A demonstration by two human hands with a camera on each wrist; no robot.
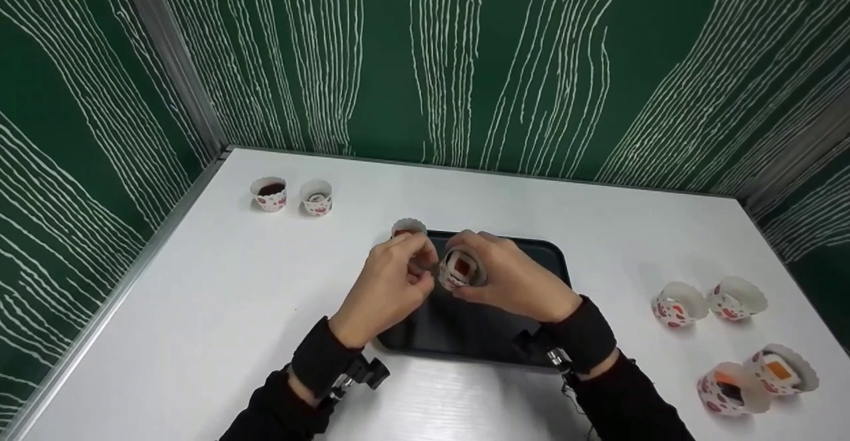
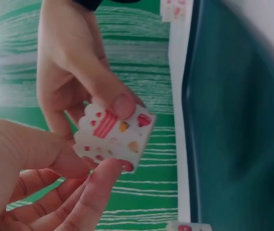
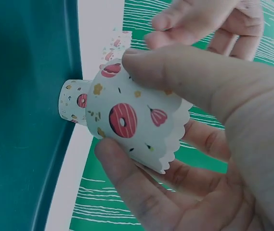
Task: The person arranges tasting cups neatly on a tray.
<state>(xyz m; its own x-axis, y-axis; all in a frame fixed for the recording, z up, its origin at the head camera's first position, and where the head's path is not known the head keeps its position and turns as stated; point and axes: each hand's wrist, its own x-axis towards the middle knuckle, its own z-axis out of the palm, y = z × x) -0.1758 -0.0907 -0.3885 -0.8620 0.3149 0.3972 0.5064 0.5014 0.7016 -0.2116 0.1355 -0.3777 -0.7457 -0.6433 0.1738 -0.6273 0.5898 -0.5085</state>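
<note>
My right hand (image 1: 514, 275) grips a paper baking cup (image 1: 446, 275) above the dark tray, thumb on one side and fingers round the other. Printed red sweets and a scalloped rim show on this cup (image 3: 127, 115) in the right wrist view. Inside it sits a small white piece (image 1: 465, 265) with a red-brown square. My left hand (image 1: 388, 275) is close beside the cup, its fingers loosely bent and thumb and forefinger by the cup's side. In the left wrist view these fingertips (image 2: 105, 171) overlap the cup's lower edge. Another baking cup (image 1: 408, 226) is partly hidden behind my left hand.
The black tray (image 1: 465, 341) lies on the white table (image 1: 219, 295) under my hands. Two baking cups stand at the back left, one a cup (image 1: 269, 198) with dark contents. Several more stand at the right, including a cup (image 1: 783, 374) holding an orange-topped white piece.
</note>
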